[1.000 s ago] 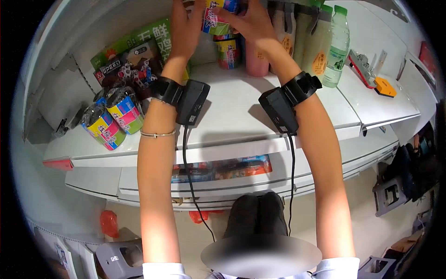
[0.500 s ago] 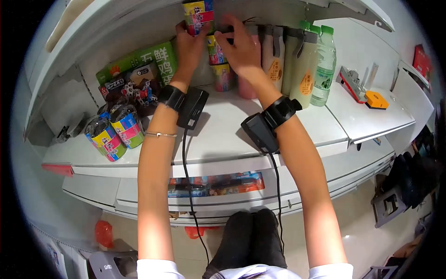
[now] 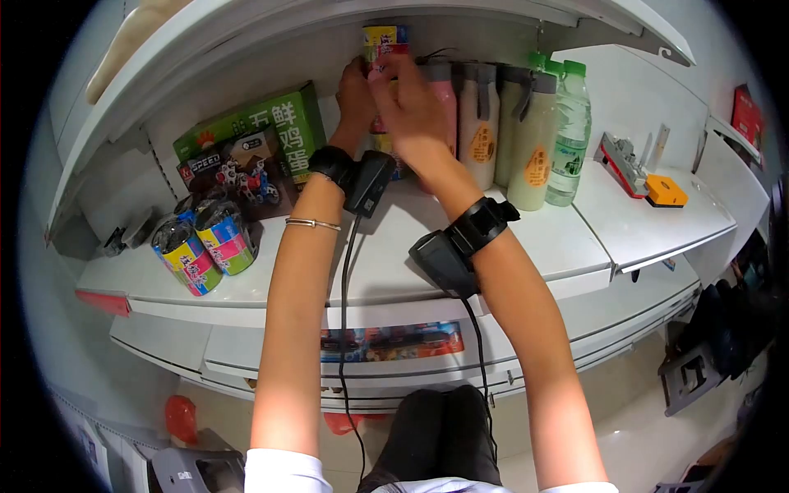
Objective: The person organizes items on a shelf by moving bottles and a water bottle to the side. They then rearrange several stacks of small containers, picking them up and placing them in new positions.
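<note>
A roll of garbage bags with a yellow, blue and pink label stands upright on top of a stack at the back of the shelf. My left hand grips its left side, fingertips partly hidden. Across its front and right side, the fingers of my right hand are bent against the label. Lower rolls in the stack are mostly covered by my hands; a strip of one shows between my wrists. Two more wrapped packs of rolls stand apart at the left front of the shelf.
Right of the stack stand a pink bottle, a cream bottle, a pale green bottle and green-capped water bottles. A green carton and a toy box lean at left. The upper shelf edge overhangs.
The top roll has shifted right and down, onto the stack. My left hand has moved right with it, and my right hand has closed in from beside the stack onto the roll.
</note>
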`<state>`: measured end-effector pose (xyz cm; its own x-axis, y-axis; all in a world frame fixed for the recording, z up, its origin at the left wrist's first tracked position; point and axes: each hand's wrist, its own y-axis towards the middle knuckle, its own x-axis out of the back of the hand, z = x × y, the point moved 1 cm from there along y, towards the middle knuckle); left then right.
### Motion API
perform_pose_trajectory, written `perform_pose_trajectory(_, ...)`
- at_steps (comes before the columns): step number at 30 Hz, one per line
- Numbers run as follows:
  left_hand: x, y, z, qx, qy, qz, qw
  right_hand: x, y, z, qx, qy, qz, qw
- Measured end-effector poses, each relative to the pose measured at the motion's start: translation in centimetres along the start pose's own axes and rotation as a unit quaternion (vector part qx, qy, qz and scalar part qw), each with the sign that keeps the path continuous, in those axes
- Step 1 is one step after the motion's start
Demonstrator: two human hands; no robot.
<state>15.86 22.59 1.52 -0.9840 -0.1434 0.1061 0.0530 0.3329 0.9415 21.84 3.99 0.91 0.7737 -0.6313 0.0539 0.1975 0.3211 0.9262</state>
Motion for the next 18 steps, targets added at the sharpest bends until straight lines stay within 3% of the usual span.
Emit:
perform_pose_trajectory(3, -0.9, 0.5, 2.3, 0.040, -0.192, 0.052, 0.979, -0.2, -0.3, 0.0, -0.041, -0.013, 0.040, 0.998)
perform_pose_trajectory(5, -0.5, 0.3, 1.9, 0.053, -0.206, 0.060, 0.975, -0.5, -0.6, 0.3, -0.068, -0.048, 0.066, 0.994)
perform_pose_trajectory(7, 1.6, -0.7, -5.6, 0.022, -0.082, 0.016, 0.996, -0.5, -1.3, -0.9, 0.099, -0.138, 0.028, 0.985)
perform_pose_trajectory(8, 1.7, -0.7, -4.6, -0.057, 0.017, -0.039, 0.997, -0.8, -1.6, -1.4, 0.181, -0.174, 0.006, 0.968)
perform_pose_trajectory(9, 1.5, -0.2, -2.3, -0.136, 0.118, -0.091, 0.980, -0.9, -1.4, -1.1, 0.121, -0.145, 0.036, 0.981)
perform_pose_trajectory(11, 3.9, -0.3, -2.2, -0.192, 0.242, -0.087, 0.947, -0.6, -1.1, -0.4, -0.006, -0.091, 0.096, 0.991)
perform_pose_trajectory(12, 6.1, -0.6, -5.2, -0.167, 0.264, -0.038, 0.949, -1.4, -1.3, -2.1, 0.084, -0.144, 0.058, 0.984)
perform_pose_trajectory(14, 9.7, -0.9, -9.5, -0.109, 0.337, 0.082, 0.932, -1.1, -1.4, -0.9, 0.007, -0.088, 0.097, 0.991)
perform_pose_trajectory(16, 13.3, -0.7, -11.8, -0.048, 0.434, 0.219, 0.873, -1.0, -1.4, -0.7, -0.026, -0.039, 0.141, 0.989)
perform_pose_trajectory(18, 16.9, -1.7, -13.7, -0.006, 0.449, 0.273, 0.851, -1.4, -1.2, -1.6, -0.047, -0.027, 0.172, 0.984)
